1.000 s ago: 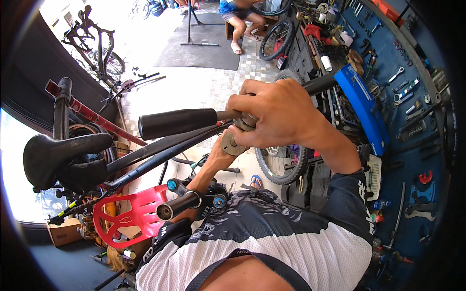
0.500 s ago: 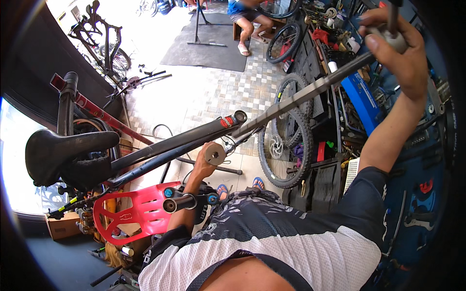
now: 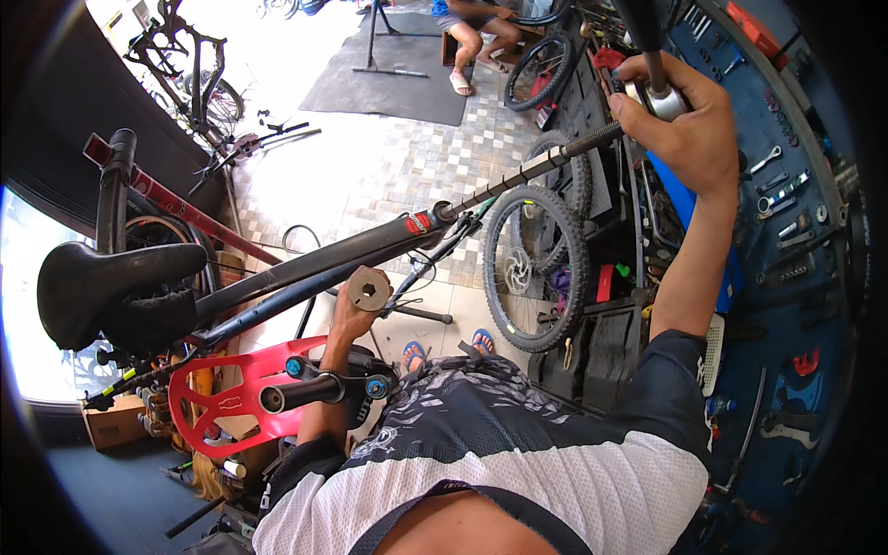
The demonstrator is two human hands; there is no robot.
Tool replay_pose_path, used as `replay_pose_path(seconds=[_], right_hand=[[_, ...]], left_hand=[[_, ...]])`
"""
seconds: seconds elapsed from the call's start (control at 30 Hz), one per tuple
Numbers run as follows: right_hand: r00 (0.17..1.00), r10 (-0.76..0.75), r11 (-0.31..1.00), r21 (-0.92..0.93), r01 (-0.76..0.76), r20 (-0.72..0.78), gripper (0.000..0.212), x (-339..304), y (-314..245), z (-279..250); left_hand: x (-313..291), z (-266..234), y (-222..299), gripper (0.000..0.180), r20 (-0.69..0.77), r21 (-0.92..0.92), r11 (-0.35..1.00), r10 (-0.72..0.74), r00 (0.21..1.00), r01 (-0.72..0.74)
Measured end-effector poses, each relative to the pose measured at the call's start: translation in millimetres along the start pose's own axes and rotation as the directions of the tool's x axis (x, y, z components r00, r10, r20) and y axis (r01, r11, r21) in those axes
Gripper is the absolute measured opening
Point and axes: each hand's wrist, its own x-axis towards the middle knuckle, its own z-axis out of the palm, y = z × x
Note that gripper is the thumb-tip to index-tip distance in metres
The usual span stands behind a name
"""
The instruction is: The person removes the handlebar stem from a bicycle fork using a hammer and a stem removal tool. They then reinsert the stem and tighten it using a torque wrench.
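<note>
My right hand (image 3: 696, 129) is closed around the silver collar (image 3: 666, 104) of a headset press, with its black handle (image 3: 640, 23) sticking up past my fingers. The tool's long threaded rod (image 3: 523, 174) slants down to the left, its far end at the ring-shaped opening of the head tube (image 3: 444, 212). How deep it sits there I cannot tell. That tube ends a dark bicycle frame (image 3: 314, 262) with a black saddle (image 3: 116, 287). Below the frame, my left hand (image 3: 346, 310) grips a round metal disc (image 3: 370, 289) with a hexagonal hole, apart from the rod.
A suspension fork (image 3: 305, 392) and a red plastic chair (image 3: 208, 388) are by my left forearm. Bicycle wheels (image 3: 535, 268) lean against the dark cabinets at right. Tools hang on a blue board (image 3: 786, 240). Farther off, a person (image 3: 467, 46) sits near a black mat (image 3: 388, 88).
My right hand has come left and down with the press, and the rod has moved from beside the frame to the head tube's opening. The view has shifted slightly.
</note>
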Motion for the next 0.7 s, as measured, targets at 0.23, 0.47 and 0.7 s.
replay_pose_path(seconds=[0.23, 0.47, 0.7], right_hand=[[0.997, -0.069, 0.992, -0.102, 0.073, 0.042, 0.023, 7, 15, 27], [0.992, -0.104, 0.97, -0.215, 0.117, 0.073, 0.032, 10, 23, 81], [0.971, -0.076, 0.946, -0.292, 0.143, 0.228, 0.041, 4, 32, 144]], left_hand=[[13, -12, 39, 0.025, -0.017, 0.242, 0.914, 0.339, 0.941, -0.325], [53, -21, 63, 0.03, -0.178, 0.35, 0.845, 0.483, 0.857, -0.404], [77, -28, 63, 0.039, -0.234, 0.531, 0.833, 0.318, 0.919, -0.153]])
